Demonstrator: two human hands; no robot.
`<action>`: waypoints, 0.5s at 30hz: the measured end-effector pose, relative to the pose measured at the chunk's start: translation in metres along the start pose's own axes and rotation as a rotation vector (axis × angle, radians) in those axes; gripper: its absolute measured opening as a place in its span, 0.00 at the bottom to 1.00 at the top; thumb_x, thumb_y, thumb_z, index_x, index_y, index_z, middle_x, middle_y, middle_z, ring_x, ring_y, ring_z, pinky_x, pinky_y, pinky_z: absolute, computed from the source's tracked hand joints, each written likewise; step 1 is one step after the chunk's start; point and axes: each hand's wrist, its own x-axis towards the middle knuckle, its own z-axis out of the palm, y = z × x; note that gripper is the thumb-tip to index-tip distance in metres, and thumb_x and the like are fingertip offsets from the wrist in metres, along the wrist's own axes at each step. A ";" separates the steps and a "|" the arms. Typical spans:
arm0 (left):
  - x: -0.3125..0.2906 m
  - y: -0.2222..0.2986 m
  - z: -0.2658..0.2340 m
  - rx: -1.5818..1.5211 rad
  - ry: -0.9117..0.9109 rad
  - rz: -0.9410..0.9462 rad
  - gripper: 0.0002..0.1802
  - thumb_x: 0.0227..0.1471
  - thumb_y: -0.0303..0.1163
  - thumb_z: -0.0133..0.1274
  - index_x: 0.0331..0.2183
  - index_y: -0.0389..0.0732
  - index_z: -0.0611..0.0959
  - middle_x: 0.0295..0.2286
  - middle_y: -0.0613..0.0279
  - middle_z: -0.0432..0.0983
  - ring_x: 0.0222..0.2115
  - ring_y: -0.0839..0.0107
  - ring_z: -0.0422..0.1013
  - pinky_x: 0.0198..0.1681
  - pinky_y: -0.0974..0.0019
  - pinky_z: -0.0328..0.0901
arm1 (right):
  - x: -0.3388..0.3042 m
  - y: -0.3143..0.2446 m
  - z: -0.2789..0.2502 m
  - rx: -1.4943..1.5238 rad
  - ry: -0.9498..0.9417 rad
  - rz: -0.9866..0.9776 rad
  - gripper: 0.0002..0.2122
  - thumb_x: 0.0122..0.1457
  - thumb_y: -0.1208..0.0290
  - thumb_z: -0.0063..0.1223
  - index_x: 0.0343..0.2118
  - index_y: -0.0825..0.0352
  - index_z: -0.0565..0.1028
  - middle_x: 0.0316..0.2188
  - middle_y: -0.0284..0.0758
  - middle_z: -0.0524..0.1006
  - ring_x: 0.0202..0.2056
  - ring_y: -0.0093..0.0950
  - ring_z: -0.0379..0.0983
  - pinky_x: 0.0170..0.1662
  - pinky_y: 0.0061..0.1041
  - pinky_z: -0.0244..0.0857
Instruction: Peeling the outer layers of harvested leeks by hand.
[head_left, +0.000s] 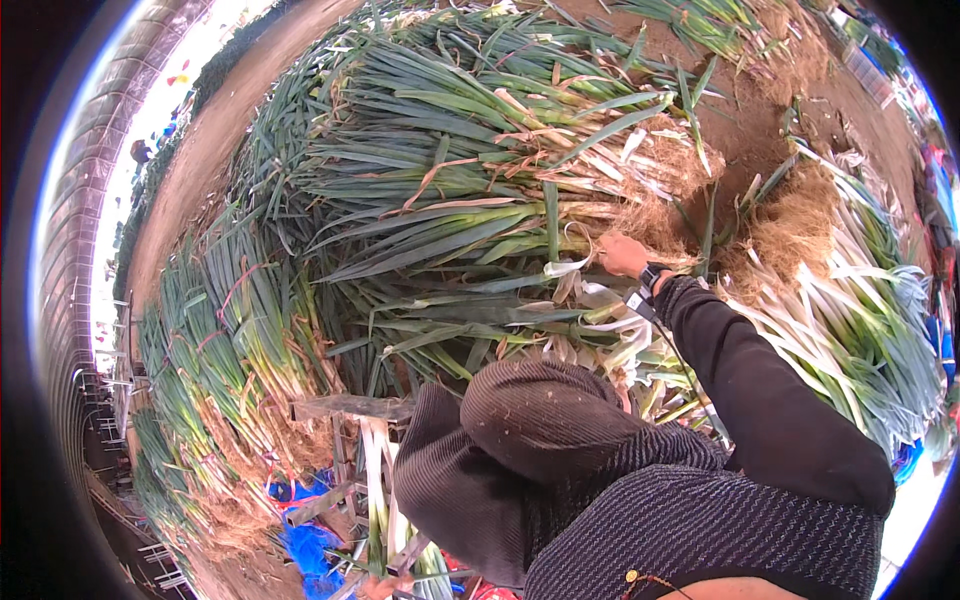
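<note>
My right hand (622, 256), with a black watch at the wrist, reaches into the near side of a large heap of long green onions (430, 150). Its fingers are closed at the pale root end of a green onion, beside dry, curling leaf strips (570, 266). Part of what appears to be my left hand (383, 586) shows at the lower edge, next to white onion stalks (376, 480); its fingers cannot be made out. My bent knees (540, 420) in dark ribbed trousers are close to the heap.
Cleaned green onions with white stalks (810, 350) lie to the right, by a mass of tan roots (795, 230). Tied bundles (230, 340) stand at the left. A flat metal piece (350, 407) juts out beside my knee, above blue plastic (310, 548). Brown soil (745, 120) shows behind.
</note>
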 end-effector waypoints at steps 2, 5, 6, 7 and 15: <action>0.008 0.016 -0.003 -0.243 -0.081 -0.167 0.18 0.50 0.43 0.55 0.40 0.42 0.79 0.37 0.56 0.78 0.34 0.63 0.74 0.31 0.60 0.68 | 0.026 -0.002 0.002 0.008 0.088 0.091 0.15 0.53 0.67 0.45 0.43 0.66 0.71 0.44 0.48 0.73 0.45 0.46 0.72 0.44 0.43 0.67; 0.041 0.046 -0.008 -0.625 -0.195 -0.410 0.18 0.50 0.43 0.54 0.40 0.42 0.78 0.37 0.57 0.78 0.35 0.64 0.74 0.31 0.61 0.69 | 0.065 0.002 0.001 -0.082 0.104 0.068 0.16 0.54 0.68 0.44 0.46 0.66 0.70 0.46 0.47 0.72 0.45 0.45 0.72 0.45 0.42 0.67; 0.057 0.058 -0.012 -0.757 -0.237 -0.488 0.18 0.50 0.43 0.54 0.40 0.42 0.78 0.37 0.57 0.78 0.35 0.64 0.74 0.31 0.62 0.69 | 0.077 0.010 0.008 -0.093 0.273 0.008 0.20 0.54 0.64 0.48 0.50 0.66 0.68 0.47 0.48 0.71 0.47 0.44 0.71 0.47 0.41 0.66; 0.076 0.068 -0.025 -0.886 -0.258 -0.562 0.18 0.51 0.43 0.54 0.40 0.42 0.78 0.37 0.57 0.77 0.36 0.65 0.74 0.31 0.62 0.69 | 0.087 0.001 0.009 -0.080 0.264 -0.012 0.20 0.54 0.64 0.48 0.50 0.66 0.68 0.47 0.48 0.71 0.47 0.44 0.71 0.47 0.41 0.66; -0.105 0.286 0.097 -1.171 -0.994 -0.378 0.12 0.58 0.30 0.50 0.42 0.33 0.74 0.35 0.55 0.76 0.35 0.68 0.74 0.34 0.68 0.70 | 0.097 -0.023 -0.011 -0.108 0.008 0.175 0.33 0.49 0.59 0.60 0.59 0.56 0.61 0.57 0.46 0.62 0.56 0.45 0.61 0.56 0.46 0.56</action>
